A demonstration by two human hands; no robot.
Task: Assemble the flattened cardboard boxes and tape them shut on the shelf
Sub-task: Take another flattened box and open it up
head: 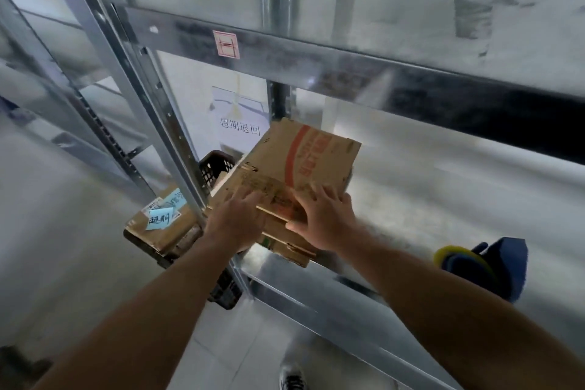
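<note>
- The left hand's [237,222] grip is apart: its fingers lie stretched flat on the top flattened cardboard box [304,161], pressing its near left part.
- The right hand [323,222] spreads its fingers over the same box's near right corner, thumb against the near edge. I cannot tell whether that thumb hooks under the board, so this grip may be clamped or merely pressing.
- The box, brown with a red printed band, lies tilted on a stack of flattened cardboard [285,248] at the left end of the shelf's [316,290] lower metal deck, its far corner pointing to 12 o'clock.
- At 9 o'clock from the hands, outside the shelf frame, a black plastic crate [215,168] carries another carton [164,231] with blue and white labels.
- At 4 o'clock from the right hand, a blue and yellow thing [481,266] sits at the deck's front edge, too blurred to name.
- At 12 o'clock, behind the box, hangs a paper sign [240,123] with printed characters; higher, a red-and-white sticker [225,44] is on the upper beam [316,63].
- At 6 o'clock a shoe [291,377] stands on the tiled floor [95,231].
</note>
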